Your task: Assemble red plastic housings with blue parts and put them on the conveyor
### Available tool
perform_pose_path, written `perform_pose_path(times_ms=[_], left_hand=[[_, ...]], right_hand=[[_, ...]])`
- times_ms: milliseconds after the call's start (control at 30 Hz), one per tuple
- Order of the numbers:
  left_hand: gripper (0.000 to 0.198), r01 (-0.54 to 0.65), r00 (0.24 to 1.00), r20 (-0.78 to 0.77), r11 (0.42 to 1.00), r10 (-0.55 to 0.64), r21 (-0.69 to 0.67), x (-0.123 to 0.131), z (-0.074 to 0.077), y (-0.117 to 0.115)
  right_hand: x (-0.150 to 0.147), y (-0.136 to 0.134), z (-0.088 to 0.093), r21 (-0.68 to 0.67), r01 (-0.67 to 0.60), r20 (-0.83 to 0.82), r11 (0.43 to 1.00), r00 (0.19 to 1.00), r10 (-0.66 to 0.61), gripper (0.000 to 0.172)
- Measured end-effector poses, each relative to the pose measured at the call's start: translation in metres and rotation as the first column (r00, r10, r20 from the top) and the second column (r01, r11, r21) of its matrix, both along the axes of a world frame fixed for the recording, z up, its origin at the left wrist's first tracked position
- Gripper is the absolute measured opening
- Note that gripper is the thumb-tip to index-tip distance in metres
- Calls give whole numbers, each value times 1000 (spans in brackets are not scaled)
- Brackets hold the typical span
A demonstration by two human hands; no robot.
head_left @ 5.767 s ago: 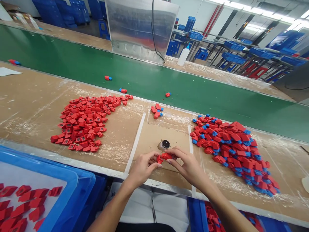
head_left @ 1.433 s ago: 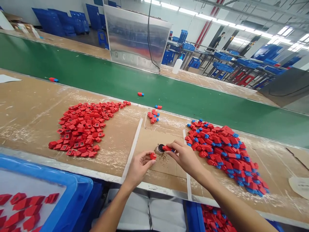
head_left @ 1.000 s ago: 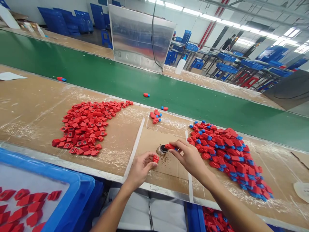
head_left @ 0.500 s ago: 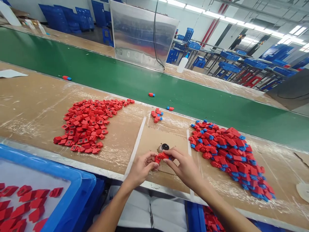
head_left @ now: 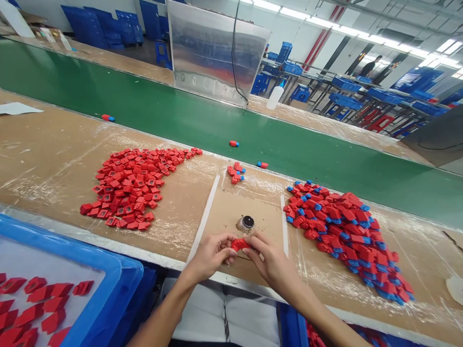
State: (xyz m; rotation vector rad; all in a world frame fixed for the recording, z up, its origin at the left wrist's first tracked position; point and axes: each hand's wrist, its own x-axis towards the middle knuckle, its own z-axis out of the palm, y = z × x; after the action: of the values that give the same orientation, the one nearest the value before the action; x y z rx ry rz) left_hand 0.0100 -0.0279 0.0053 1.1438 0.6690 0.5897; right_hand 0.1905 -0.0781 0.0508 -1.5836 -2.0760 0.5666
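Above the front edge of the bench, my left hand (head_left: 213, 254) pinches a small red plastic piece (head_left: 237, 244) between thumb and fingers. My right hand (head_left: 269, 255) grips another red piece from the other side, and the two pieces meet end to end. The fingers cover much of both, so whether they are joined cannot be made out. Just beyond my fingertips stands a small round pot (head_left: 248, 221) with a dark top, on a cardboard sheet (head_left: 260, 205) between two white strips.
Loose red pieces (head_left: 130, 188) are heaped on the left. Red pieces with blue ends (head_left: 347, 226) form a heap on the right, and a small cluster (head_left: 236, 172) lies behind the cardboard. A green conveyor belt (head_left: 181, 115) carries several. Blue trays (head_left: 119, 270) sit at front left.
Both hands have drawn slightly nearer my body with the red pieces, whose ends now touch. Pieces on the green belt have shifted right.
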Motion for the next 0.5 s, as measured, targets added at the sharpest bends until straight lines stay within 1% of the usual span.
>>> perform_pose_path(times_ms=[133,233,333,400,500], left_hand=[[18,39,996,-80,994,-31,106,-2,1,1],[18,59,991,-125,986,-40,153,-4,0,1],[23,52,993,-115,989,-35,141,-4,-1,1],[24,42,994,-104,990,-28,136,-3,-1,3],[26,81,990,-122,991,-68,103,0,3,6]], right_hand=[[-6,-4,-8,22,19,23,1000,1000,-19,18],[-7,-3,-8,20,25,43,999,999,-26,18],[-9,-2,-6,31,43,57,999,997,-45,17],[-11,-1,-5,37,67,54,997,996,-69,14],[-8,-2,-5,27,123,-17,992,992,-123,8]])
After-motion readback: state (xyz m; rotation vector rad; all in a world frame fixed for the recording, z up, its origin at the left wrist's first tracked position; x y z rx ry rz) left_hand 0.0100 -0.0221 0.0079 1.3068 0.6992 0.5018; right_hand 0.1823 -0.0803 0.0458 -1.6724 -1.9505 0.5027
